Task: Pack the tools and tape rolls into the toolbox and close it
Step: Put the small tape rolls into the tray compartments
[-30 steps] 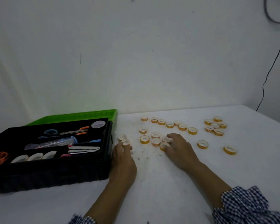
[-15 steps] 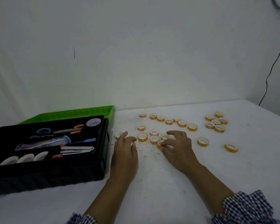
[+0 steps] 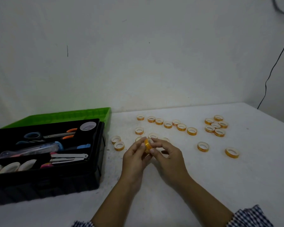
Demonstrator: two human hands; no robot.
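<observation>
Your left hand (image 3: 134, 159) and right hand (image 3: 167, 154) both pinch one roll (image 3: 147, 144), on edge above the counter (image 3: 203, 177), right of the open toolbox (image 3: 95, 169). Stack several in the left, then drop them flat in a free slot. Don't squeeze hard.

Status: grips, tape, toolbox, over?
Left grip and right grip pinch one tape roll, off table. Toolbox open, partly packed. Loose rolls remain.
</observation>
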